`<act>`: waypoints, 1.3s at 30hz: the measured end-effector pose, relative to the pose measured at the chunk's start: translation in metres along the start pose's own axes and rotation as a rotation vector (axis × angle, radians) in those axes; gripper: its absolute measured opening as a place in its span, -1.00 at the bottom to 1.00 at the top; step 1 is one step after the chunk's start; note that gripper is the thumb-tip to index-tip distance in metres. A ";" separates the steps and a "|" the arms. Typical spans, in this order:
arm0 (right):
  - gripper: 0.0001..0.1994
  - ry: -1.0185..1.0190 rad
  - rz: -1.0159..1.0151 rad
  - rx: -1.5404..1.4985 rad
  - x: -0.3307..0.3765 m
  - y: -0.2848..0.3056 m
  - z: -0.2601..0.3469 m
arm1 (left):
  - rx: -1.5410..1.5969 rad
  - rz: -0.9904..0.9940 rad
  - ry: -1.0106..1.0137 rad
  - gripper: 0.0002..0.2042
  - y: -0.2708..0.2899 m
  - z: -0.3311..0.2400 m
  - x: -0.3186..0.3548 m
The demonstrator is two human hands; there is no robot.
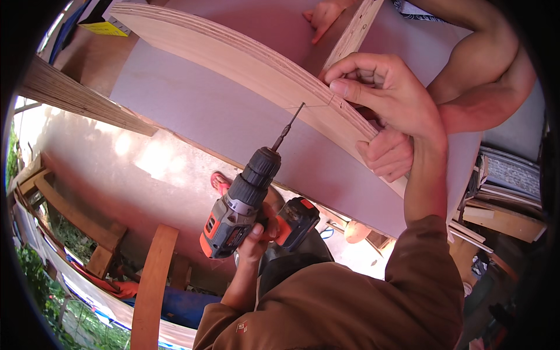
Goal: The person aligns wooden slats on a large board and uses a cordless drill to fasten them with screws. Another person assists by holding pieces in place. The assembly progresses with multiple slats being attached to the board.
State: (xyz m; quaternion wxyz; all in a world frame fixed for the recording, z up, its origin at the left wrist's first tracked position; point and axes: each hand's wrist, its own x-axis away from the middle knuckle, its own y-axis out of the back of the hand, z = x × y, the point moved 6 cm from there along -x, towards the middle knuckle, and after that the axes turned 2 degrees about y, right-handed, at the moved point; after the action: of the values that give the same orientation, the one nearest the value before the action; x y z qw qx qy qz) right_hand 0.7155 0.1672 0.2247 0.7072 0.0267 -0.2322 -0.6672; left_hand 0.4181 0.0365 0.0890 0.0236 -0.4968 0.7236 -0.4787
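Note:
My left hand (252, 245) is wrapped round the handle of an orange and black cordless drill (239, 204). The drill's thin bit (291, 123) points up toward the face of a curved plywood board (233, 61); whether its tip touches I cannot tell. A pencil line crosses the board near that tip. My right hand (388, 93) is at the board's layered edge, thumb and forefinger pinched together. Anything between those fingertips is too small to make out. Just below my right hand, another person's hand (388, 154) grips the same board.
The board stands on a grey panel (175, 108). A plywood crosspiece (356, 32) meets it from behind, beside the other person's second hand (324, 17). Wooden planks (154, 286) lie at lower left. Stacked boards (504, 219) are at right.

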 end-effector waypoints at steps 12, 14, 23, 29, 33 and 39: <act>-0.86 -0.015 -0.044 -0.006 0.002 -0.004 0.003 | -0.051 -0.017 0.019 -0.46 0.004 0.001 0.002; -0.86 -0.008 -0.036 -0.015 0.002 -0.005 0.004 | -0.040 -0.003 0.016 -0.48 0.002 0.000 0.003; -0.84 -0.020 0.006 0.029 0.002 -0.006 0.005 | -0.004 -0.036 -0.016 -0.47 0.003 0.000 0.004; -0.83 -0.038 -0.008 0.043 0.001 -0.007 0.004 | 0.020 0.030 0.005 -0.45 0.002 0.001 0.003; -0.81 -0.035 -0.005 0.051 0.005 -0.008 0.006 | -0.012 -0.029 -0.009 -0.43 0.005 0.001 0.007; -0.77 -0.025 0.001 -0.004 0.008 -0.006 0.008 | 0.054 0.078 0.026 -0.44 0.005 0.004 0.007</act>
State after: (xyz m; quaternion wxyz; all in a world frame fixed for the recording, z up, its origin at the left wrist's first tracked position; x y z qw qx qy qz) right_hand 0.7071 0.1615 0.2323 0.7047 0.0169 -0.2400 -0.6675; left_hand 0.4129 0.0288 0.0864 0.0464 -0.4613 0.7293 -0.5031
